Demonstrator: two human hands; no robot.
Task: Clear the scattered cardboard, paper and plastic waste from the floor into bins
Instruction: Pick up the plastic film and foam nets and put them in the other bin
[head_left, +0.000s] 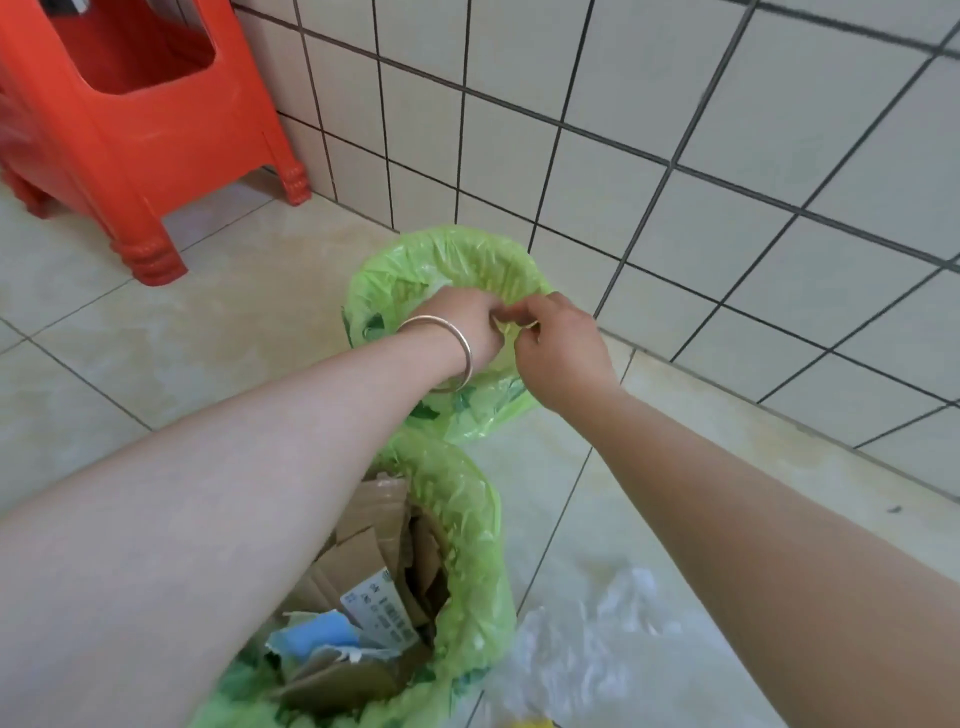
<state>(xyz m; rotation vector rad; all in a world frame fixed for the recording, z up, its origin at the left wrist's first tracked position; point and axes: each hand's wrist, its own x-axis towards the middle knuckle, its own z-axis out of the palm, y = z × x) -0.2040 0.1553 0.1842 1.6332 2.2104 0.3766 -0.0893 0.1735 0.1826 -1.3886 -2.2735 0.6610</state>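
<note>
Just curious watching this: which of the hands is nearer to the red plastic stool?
Left. The left hand, wearing a bangle, sits over the far green-lined bin on the side toward the red plastic stool; the right hand is beside it, toward the tiled wall.

Far green-lined bin (457, 260) by wall; near bin (467, 519) holds cardboard (374, 530), paper (311, 639).

Bright, even light; blurred, warped edges
</note>
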